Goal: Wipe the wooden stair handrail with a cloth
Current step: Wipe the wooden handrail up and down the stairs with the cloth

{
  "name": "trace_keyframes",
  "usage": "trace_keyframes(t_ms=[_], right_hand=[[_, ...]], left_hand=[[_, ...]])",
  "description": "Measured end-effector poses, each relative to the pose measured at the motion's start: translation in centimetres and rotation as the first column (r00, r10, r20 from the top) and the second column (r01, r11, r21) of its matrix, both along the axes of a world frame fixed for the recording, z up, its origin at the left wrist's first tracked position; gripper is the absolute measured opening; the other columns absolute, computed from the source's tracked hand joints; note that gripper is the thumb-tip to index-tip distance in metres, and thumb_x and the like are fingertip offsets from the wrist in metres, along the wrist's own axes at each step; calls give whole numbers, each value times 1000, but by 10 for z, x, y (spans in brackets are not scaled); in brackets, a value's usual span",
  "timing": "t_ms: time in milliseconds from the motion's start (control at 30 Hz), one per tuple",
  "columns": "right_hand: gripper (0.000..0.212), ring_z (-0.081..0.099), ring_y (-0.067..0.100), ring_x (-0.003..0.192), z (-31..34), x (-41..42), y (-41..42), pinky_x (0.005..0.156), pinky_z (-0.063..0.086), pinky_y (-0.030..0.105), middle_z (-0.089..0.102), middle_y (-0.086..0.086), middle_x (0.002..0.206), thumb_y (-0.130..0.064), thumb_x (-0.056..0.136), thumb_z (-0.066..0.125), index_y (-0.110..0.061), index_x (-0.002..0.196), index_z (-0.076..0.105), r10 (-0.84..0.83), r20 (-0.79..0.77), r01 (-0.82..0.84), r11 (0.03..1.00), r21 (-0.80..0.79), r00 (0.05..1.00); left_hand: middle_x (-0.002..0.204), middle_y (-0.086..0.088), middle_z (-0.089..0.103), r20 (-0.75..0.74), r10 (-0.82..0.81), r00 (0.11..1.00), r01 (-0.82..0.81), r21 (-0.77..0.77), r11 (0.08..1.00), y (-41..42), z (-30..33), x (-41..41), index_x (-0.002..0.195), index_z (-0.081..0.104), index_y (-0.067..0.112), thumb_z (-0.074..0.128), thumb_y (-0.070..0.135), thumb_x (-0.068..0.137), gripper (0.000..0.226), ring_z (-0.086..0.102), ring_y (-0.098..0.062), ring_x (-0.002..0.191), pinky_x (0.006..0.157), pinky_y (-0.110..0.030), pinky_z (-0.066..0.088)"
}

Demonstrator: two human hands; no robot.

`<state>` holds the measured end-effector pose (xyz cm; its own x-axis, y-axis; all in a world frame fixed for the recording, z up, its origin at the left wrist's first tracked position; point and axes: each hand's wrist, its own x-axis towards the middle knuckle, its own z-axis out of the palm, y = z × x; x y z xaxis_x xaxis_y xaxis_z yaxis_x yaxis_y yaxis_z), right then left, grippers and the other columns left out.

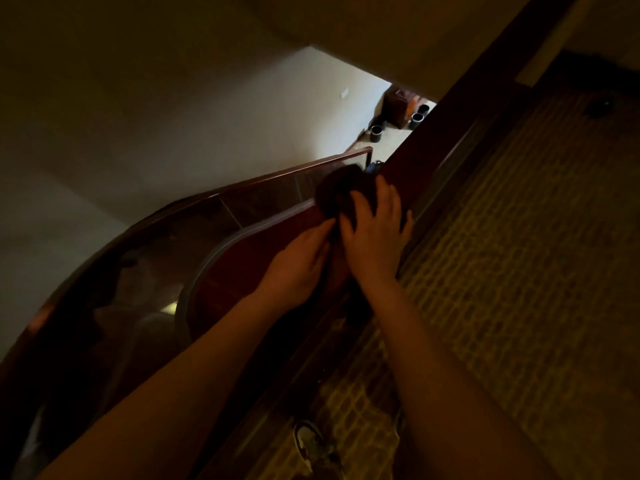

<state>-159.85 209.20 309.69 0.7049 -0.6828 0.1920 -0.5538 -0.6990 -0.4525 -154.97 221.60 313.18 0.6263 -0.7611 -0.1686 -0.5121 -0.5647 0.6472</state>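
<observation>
Here: dark cloth on handrail, under right hand fingertips; left hand beside.

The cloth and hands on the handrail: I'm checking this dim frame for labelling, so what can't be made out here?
Head view only:
- Cloth: dark, motion-blurred; colour and folds unreadable, its near part hidden by the right hand.
- Left hand: fingertips hidden behind the right hand, so its grip is unclear.
- Handrail: upper end cut off by the frame edge.
- Objects on the lit floor below: too small to identify.
</observation>
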Motion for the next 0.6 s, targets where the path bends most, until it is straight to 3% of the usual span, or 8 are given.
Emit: trace_keyframes(t_ms=[67,100,200,267,400,467,533,600], right_hand=[[47,12,30,144,-1,10,-29,113,19,52,17,8,156,-37,93,50,-24,138,44,-145,74,135,983,124,987],[48,11,31,143,-1,15,-44,114,21,51,16,10,156,-35,94,50,-22,139,42,-204,121,183,969,165,971],[53,12,30,144,-5,28,-79,113,17,33,10,12,157,-30,95,50,-19,145,33,-368,293,256,898,357,882],[59,13,26,143,0,31,-92,105,17,22,5,11,157,-27,96,51,-20,148,24,-503,367,242,788,566,783],[64,24,25,140,3,21,-63,109,23,26,17,13,155,-20,96,49,-13,150,14,-661,367,144,586,798,654],[59,31,25,138,3,0,-23,105,27,19,26,11,151,-20,99,44,-11,150,16,-729,285,130,456,881,622],[54,25,21,140,0,-24,27,100,22,14,22,9,153,-21,102,36,-11,149,11,-746,167,100,299,949,645],[51,24,14,138,0,-40,67,103,17,14,20,9,153,-20,102,32,-10,148,12,-740,182,30,263,964,648]], left_hand=[[153,-1,28,-1,-87,996,87,23,996,-18,-5,5,149,20,27,30,29,101,48,35,-19,135,110,-35,31],[153,0,26,18,-95,995,94,77,993,-25,-8,7,149,14,31,27,34,101,50,38,-20,132,104,-38,39],[153,1,24,151,-96,984,61,221,973,-31,-15,7,148,2,39,18,41,100,51,51,-22,118,77,-32,42],[152,0,26,182,-100,978,61,206,977,-31,-15,4,148,1,38,18,40,100,51,54,-22,113,75,-30,41],[145,-4,34,163,-93,982,66,161,985,-31,-16,6,148,4,38,19,40,100,51,58,-21,97,75,-39,51],[143,-3,35,182,-99,978,67,177,982,-31,-15,4,148,2,37,19,39,100,51,58,-19,91,70,-36,48],[143,-2,35,182,-105,978,69,194,978,-30,-14,3,148,1,38,18,38,101,50,58,-20,95,72,-35,46],[145,-3,33,145,-95,985,65,204,977,-31,-12,5,148,0,38,18,38,101,50,56,-24,106,82,-41,46]])
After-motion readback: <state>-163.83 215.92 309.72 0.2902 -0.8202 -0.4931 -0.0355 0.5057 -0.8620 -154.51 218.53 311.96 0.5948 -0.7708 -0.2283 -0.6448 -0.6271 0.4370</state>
